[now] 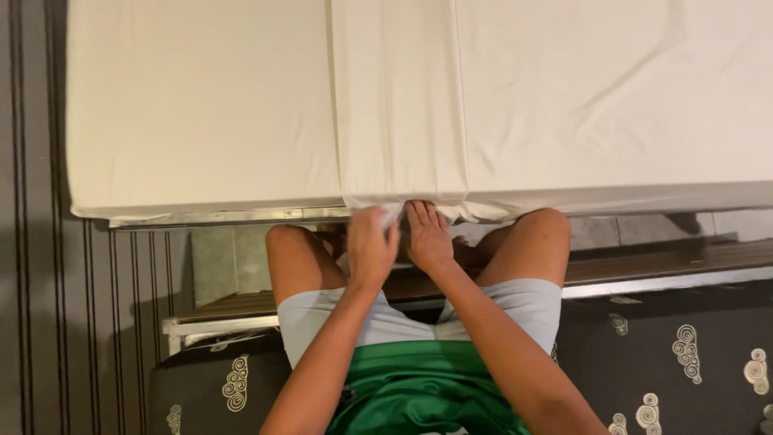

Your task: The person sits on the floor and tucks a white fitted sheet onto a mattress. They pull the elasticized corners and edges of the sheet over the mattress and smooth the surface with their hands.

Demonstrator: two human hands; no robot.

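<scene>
While the cream sheet (pixel 564 89) already lies flat and mostly smooth over the top of the mattress (pixel 201 205), the work at the near edge looks only partly done. A long folded strip of the same fabric (pixel 400 97) runs down the middle of the bed toward the person, and it ends in a gathered, puckered bunch right at the mattress edge, between the person's bare knees. The left hand (pixel 370 246) is closed around that bunch, pinching the cloth from below with the fingers curled. The right hand (pixel 427 238) rests just beside it, fingers extended and pressed against the hanging fabric at the edge; whether it actually grips the cloth cannot be told from this view. To the left of the hands the sheet appears tucked tight along the metal bed frame (pixel 241 216), while to the right the hem hangs somewhat looser and wavier. Judging by this, the spreading over the top seems finished, whereas the middle of the near edge is not yet neat and the right stretch looks unfinished. A dark patterned rug (pixel 684 354) lies on the floor.
</scene>
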